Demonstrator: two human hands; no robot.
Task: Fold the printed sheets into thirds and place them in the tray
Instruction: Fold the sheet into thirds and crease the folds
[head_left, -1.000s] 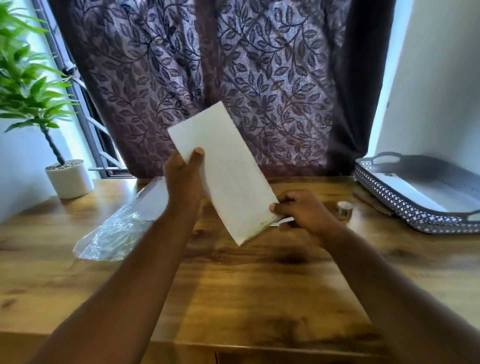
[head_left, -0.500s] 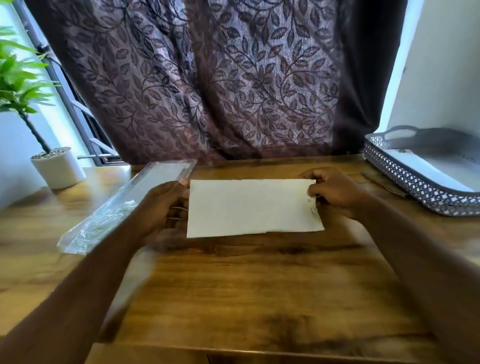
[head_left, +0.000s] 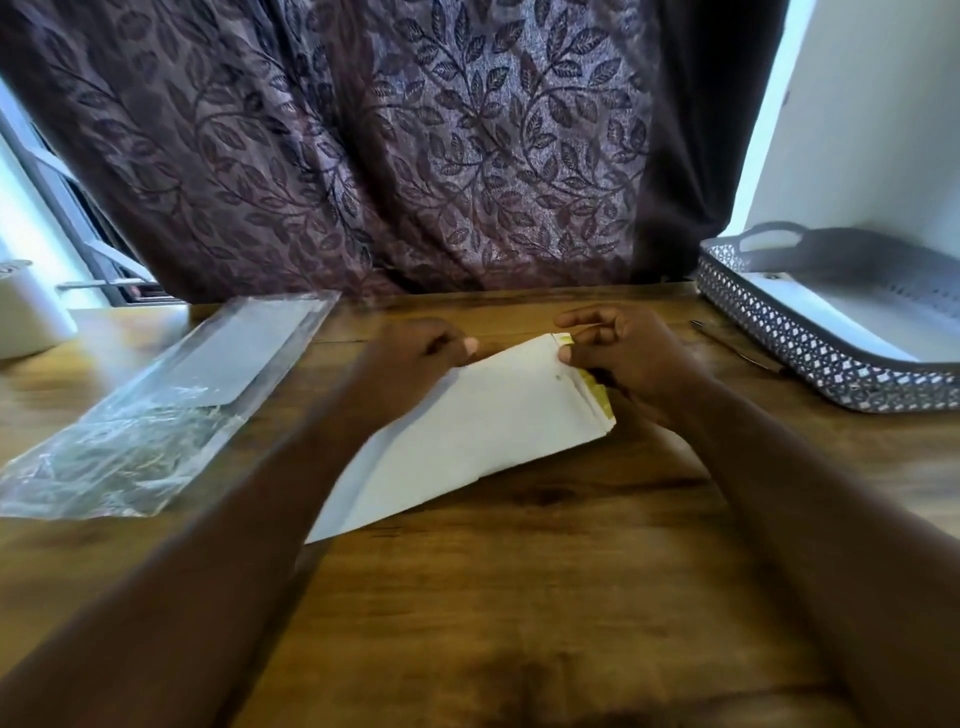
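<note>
We hold the white folded paper sheet (head_left: 483, 431) tilted over the brown wooden desk (head_left: 519, 597). Our left hand (head_left: 415, 358) curls round its far edge, and our right hand (head_left: 623, 353) pinches its right corner between thumb and forefinger. The grey perforated tray (head_left: 810, 358) sits well apart to the right.

The sheet (head_left: 483, 431) is seen to be matt white paper, with a yellowish strip at its right end. Beneath it, the table (head_left: 519, 597) is shown as grained wood, faintly glossy. Left of the sheet, a bag (head_left: 156, 415) of clear, glossy, crinkled plastic is seen. Behind the sheet, the curtain (head_left: 389, 156) is woven cloth with a dull sheen. Right of the sheet, the tray (head_left: 810, 353) is walled in perforated matt grey, seemingly plastic.
</note>
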